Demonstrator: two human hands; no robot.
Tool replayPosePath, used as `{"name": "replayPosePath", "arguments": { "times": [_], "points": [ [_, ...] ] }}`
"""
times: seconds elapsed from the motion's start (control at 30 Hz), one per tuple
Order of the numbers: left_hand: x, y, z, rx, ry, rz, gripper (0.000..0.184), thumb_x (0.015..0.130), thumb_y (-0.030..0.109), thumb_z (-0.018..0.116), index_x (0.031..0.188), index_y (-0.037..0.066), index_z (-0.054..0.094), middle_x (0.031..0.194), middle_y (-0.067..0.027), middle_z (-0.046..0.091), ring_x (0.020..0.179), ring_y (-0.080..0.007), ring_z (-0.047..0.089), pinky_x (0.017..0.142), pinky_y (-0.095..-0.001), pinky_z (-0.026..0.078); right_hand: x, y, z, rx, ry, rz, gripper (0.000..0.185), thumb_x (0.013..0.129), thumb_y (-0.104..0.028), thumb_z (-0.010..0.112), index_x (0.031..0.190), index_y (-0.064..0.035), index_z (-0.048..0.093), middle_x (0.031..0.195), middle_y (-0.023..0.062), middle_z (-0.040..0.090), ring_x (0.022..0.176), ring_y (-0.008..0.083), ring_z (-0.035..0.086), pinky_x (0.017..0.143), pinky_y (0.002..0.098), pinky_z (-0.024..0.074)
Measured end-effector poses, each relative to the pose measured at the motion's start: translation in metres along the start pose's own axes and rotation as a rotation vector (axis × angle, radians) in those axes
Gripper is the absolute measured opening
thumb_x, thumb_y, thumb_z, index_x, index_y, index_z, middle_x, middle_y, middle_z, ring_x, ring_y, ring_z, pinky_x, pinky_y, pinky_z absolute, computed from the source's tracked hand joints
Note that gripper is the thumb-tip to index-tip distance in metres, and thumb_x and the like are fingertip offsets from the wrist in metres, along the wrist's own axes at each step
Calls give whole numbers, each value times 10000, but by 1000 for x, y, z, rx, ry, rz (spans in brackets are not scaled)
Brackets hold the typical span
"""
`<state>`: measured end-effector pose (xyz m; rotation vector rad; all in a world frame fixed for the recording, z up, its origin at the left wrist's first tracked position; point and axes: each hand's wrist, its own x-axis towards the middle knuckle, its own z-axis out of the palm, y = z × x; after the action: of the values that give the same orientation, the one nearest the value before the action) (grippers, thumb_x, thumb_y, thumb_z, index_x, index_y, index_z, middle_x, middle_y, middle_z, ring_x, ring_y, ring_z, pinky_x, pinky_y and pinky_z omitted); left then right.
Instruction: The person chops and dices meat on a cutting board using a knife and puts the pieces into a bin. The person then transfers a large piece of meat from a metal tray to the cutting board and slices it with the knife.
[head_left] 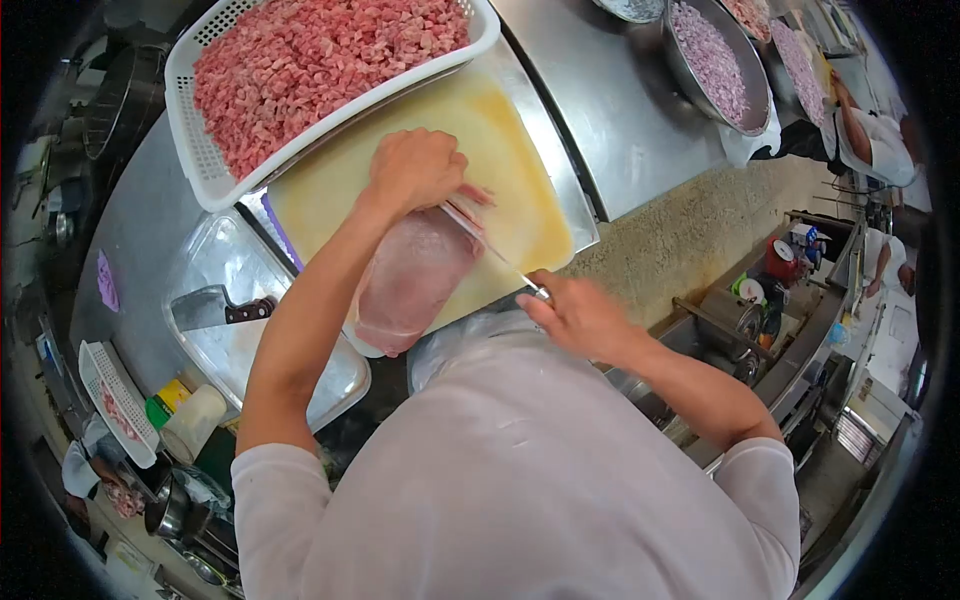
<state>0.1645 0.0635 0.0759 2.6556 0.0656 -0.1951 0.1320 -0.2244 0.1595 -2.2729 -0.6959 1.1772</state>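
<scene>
A large slab of pale pink raw meat (415, 280) lies on the yellowed cutting board (520, 130), one end near its front edge. My left hand (415, 170) is closed with curled fingers at the slab's far end, gripping the meat there; its fingertips are partly hidden. In my right hand (580, 315) is a knife (505, 258), its fingers wrapped round the handle. The blade points up and left, at the meat's far right edge, close to my left hand. A thin strip of meat (476, 193) lies just beyond the blade.
A white perforated basket (185, 100) of diced meat stands behind the board. A cleaver (215, 308) lies on a metal tray (345, 385) at left. Metal bowls (690, 85) of chopped pink-white food stand at upper right. Other people (880, 140) are at the far right.
</scene>
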Motion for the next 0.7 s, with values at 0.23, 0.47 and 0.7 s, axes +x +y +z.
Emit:
{"name": "replayPosePath", "arguments": {
  "times": [0.23,0.47,0.7],
  "points": [
    [-21,-10,0,79,117,-90,176,862,189,602,863,56,717,802,-235,708,763,-472,683,721,-576,530,43,32,53,-18,264,-301,265,1028,-262,640,1127,-19,605,737,242,690,717,478,685,665,567,533],
    [5,-19,9,6,-1,181,121,820,115,627,859,70,732,819,-198,730,811,-414,712,736,-527,544,38,34,47,-93,220,-257,288,1023,-272,651,1123,-5,608,730,234,691,721,480,687,674,564,537],
    [26,-1,20,127,-437,177,155,772,85,669,902,55,747,933,-175,738,945,-385,705,788,-474,542,37,32,54,-107,253,-198,327,1022,-315,654,1098,2,620,795,256,711,786,488,697,721,576,545]
  ]
}}
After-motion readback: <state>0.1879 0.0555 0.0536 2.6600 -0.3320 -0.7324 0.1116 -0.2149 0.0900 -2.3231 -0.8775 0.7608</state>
